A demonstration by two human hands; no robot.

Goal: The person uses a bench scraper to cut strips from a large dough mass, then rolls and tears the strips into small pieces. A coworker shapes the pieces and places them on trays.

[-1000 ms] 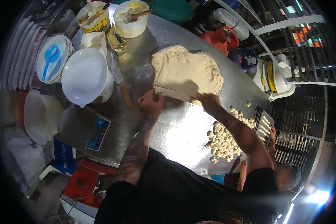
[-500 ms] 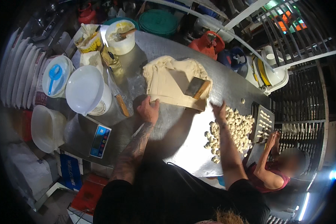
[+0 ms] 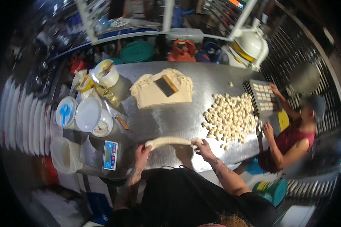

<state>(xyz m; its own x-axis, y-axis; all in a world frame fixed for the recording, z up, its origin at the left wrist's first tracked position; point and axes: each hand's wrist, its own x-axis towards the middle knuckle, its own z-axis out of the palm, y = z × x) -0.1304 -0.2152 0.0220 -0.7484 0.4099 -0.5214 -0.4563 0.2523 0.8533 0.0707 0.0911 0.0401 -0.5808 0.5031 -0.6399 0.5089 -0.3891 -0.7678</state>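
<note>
A long strip of dough [image 3: 168,141] stretches between my two hands, close to the near edge of the steel table. Its left end is gripped by my left hand [image 3: 142,153], with the fingers closed. My right hand [image 3: 204,150] closes on the other end. Farther back lies a large slab of dough [image 3: 151,96] with a straight-cut front edge. A dough scraper [image 3: 166,86] with a wooden handle rests flat on that slab. Many small dough pieces [image 3: 231,117] are heaped to the right of the strip.
On the left are a blue-faced digital scale [image 3: 110,155], a wooden-handled knife [image 3: 121,122], a dial scale with white bowl [image 3: 89,114], and a clear tub [image 3: 64,155]. At right, a co-worker [image 3: 288,145] reaches to a tray [image 3: 264,96] of dough pieces.
A front strip of dough has come away from the slab and moved toward me in both hands. My view has turned. The co-worker's hands have moved apart.
</note>
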